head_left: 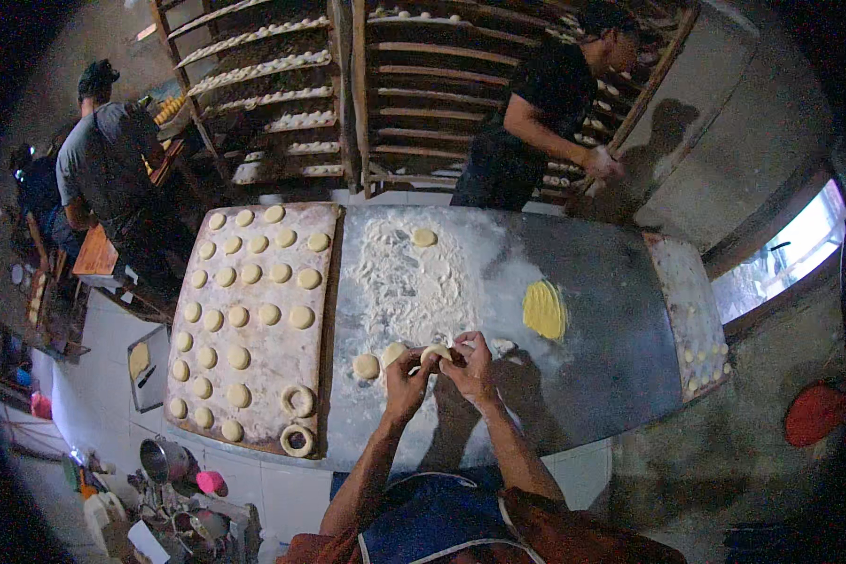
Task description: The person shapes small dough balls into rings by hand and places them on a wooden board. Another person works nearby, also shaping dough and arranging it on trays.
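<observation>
Over the floured part of the metal table [611, 357], my left hand [408, 383] and my right hand [471, 368] meet on a small pale piece of dough [434, 353]. The fingertips of both hands pinch it from either side, partly hiding it. Just left of my hands, a flat dough round [366, 367] lies on the table; beside it another dough round [394, 353] is partly covered by my left hand. A further dough round [424, 237] rests on the scattered flour [409, 291] farther back.
At left, a wooden board [263, 371] bears many dough rounds and two pale rings [297, 402]. Yellow paste [544, 311] lies right of my hands; another board [691, 310] is at the far right. Behind stand tray racks [352, 94] and a person [536, 113]; another person [113, 160] is left.
</observation>
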Action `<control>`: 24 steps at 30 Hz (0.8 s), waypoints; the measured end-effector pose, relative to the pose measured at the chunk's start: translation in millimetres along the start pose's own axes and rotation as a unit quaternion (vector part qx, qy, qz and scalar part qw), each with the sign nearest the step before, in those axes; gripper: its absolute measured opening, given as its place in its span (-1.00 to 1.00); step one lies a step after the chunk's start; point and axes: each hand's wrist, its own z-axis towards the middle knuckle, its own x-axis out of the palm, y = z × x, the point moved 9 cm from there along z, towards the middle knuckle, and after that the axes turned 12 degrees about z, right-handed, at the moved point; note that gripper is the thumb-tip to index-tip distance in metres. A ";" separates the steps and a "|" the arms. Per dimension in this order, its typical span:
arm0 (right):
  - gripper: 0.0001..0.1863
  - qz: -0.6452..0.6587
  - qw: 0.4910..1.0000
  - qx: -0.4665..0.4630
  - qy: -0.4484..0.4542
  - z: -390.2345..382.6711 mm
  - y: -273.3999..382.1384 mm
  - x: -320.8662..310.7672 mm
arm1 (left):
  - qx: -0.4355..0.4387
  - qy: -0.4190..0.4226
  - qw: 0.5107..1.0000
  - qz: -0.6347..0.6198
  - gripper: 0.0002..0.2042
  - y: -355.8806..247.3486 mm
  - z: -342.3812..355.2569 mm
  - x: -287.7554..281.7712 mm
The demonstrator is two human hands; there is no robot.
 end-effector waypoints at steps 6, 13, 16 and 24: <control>-0.42 0.052 0.995 0.024 0.081 -12.0 9.0 3.0 | -0.040 0.027 0.999 -0.013 -0.78 1.2 -7.9 11.0; -0.49 0.151 0.960 0.088 0.218 -19.8 10.4 10.7 | -0.030 0.115 0.979 -0.164 -0.48 -22.0 -32.1 20.4; -0.46 -0.128 0.983 0.111 0.074 -0.2 -83.1 -42.0 | -0.045 0.076 0.987 -0.136 -0.50 -2.2 -27.1 21.3; -0.41 -0.095 0.994 -0.011 0.057 -14.9 -28.4 16.4 | 0.062 -0.072 0.994 0.059 -0.73 -32.5 -24.6 -4.6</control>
